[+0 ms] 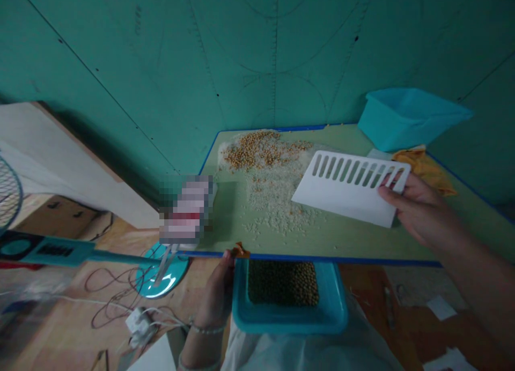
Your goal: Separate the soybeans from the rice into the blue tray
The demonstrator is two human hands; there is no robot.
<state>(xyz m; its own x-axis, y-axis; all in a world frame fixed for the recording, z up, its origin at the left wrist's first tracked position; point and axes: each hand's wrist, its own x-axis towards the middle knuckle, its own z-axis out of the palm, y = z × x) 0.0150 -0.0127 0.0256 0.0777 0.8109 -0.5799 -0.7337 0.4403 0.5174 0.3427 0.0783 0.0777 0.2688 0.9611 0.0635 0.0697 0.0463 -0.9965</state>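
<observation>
My right hand (418, 207) is closed on a white flat plastic scraper (341, 197) with a row of slots, tilted above the table. Under and left of it, white rice-like grains (277, 205) are spread on the pale green tabletop (354, 239). Yellowish-brown beans (257, 148) lie heaped at the back. My left hand (217, 288) is at the near table edge beside a blue basin (289, 326), its fingers curled and partly hidden. A small crumpled brown piece (240, 250) sits by its thumb. The basin holds dark green grains (269, 285) and pale beans (306, 285).
A turquoise bin (402, 119) and an orange cloth (430, 170) stand at the table's right rear. A blurred-out device (187, 210) is at the left edge. A turquoise fan (64, 250), cables and a white plug block (140, 325) occupy the left side. A green wall rises behind.
</observation>
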